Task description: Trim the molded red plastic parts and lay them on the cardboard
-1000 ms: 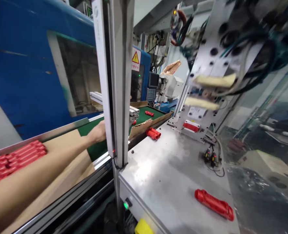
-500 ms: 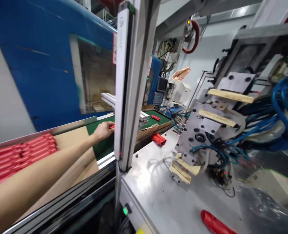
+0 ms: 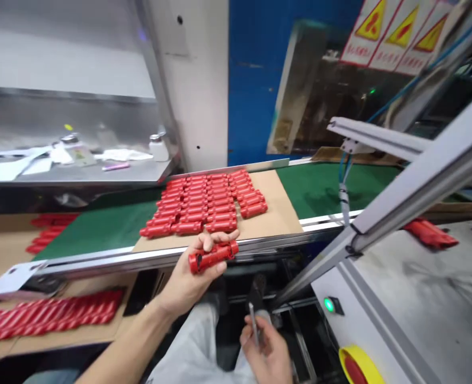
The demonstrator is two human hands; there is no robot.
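My left hand (image 3: 191, 282) is closed around a red plastic tube-shaped part (image 3: 214, 258), with its cut-outs facing me. This part is held in front of the conveyor's near rail. Lower down, over my lap, my right hand (image 3: 268, 349) grips a slim grey metal tool (image 3: 254, 322) that points upward; its exact kind is not clear. Just beyond my left hand, rows of the same red parts (image 3: 207, 200) lie side by side on a cardboard sheet (image 3: 278, 205) on the green conveyor belt (image 3: 324, 186).
More red parts (image 3: 52, 314) lie on a lower shelf at the left. An aluminium post (image 3: 415, 176) slants across the right side. Beside it stand a metal table (image 3: 460, 288) with a red part (image 3: 431, 233) and a yellow-ringed red button (image 3: 356, 367). A steel shelf (image 3: 140, 172) is at the back left.
My left hand has come back from the belt behind the post, bringing a red part near my body. The view has swung left and down, and my right hand with the tool now shows.
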